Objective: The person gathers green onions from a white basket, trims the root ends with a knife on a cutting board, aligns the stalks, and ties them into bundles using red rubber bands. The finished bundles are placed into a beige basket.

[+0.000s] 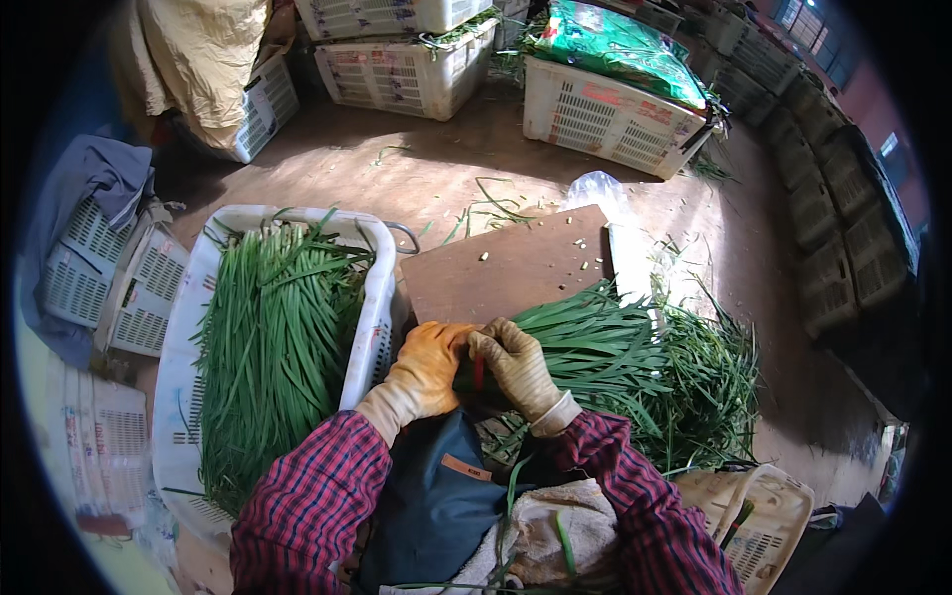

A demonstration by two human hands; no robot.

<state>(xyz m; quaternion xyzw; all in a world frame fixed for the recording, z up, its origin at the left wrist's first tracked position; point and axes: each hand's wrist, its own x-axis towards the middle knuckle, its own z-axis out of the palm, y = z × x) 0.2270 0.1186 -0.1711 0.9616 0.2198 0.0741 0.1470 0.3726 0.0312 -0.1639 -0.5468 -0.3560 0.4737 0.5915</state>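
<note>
My left hand (428,364), in an orange-stained work glove, is closed at the stem end of a bunch of Chinese chives (595,335). The stems are mostly hidden behind both hands. Right beside it, my right hand (517,364), in a dirty pale glove, has thumb and fingers pinched together over a narrow red band (478,370). Green leaves fan out to the right from under that hand. Beyond the hands lies a brown board (513,256) with small cut stem bits on it. To the left, a white plastic crate (383,275) holds chives laid lengthwise (279,342).
Loose leaf trimmings (706,379) are heaped at the right. A pale basket (773,513) stands at lower right. Farther off are a crate topped with a green bag (610,119), stacked crates (401,74), and a dark row of crates (825,223). A towel (565,520) covers my lap.
</note>
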